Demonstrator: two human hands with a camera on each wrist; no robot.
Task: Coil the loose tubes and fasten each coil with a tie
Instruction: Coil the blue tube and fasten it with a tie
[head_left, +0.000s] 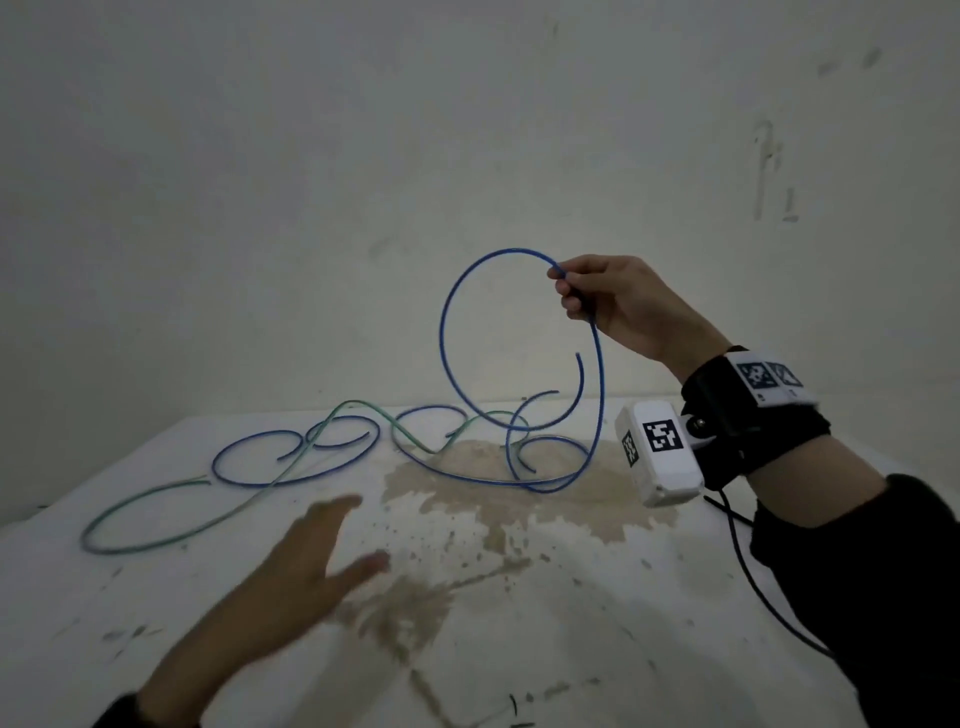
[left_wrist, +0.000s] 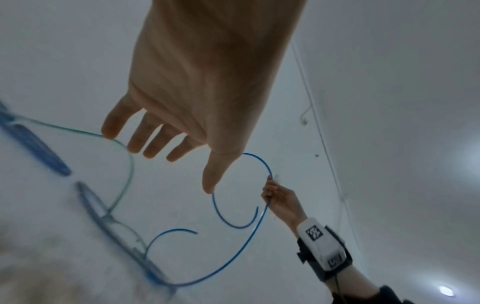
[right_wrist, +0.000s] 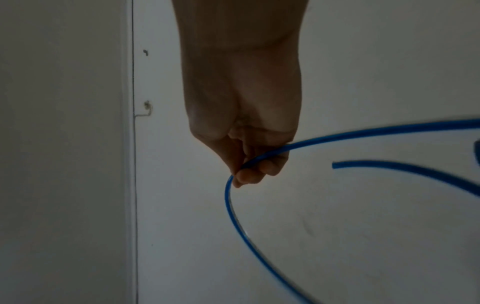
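My right hand (head_left: 574, 293) is raised above the table and pinches a blue tube (head_left: 443, 332) that arcs into one upright loop, its free end (head_left: 577, 356) hanging inside the loop. The wrist view shows the fingers (right_wrist: 249, 176) curled round that blue tube (right_wrist: 233, 218). The rest of the tube trails down to the table. A pale green tube (head_left: 171, 530) and more blue tube (head_left: 244, 457) lie tangled in loose curves across the far table. My left hand (head_left: 332, 540) hovers over the table with fingers spread (left_wrist: 145, 144), holding nothing.
The white table (head_left: 571, 649) has a brown stained patch in the middle. A bare pale wall (head_left: 311, 156) stands right behind it. A black cable (head_left: 748, 566) hangs from my right wrist. I see no ties.
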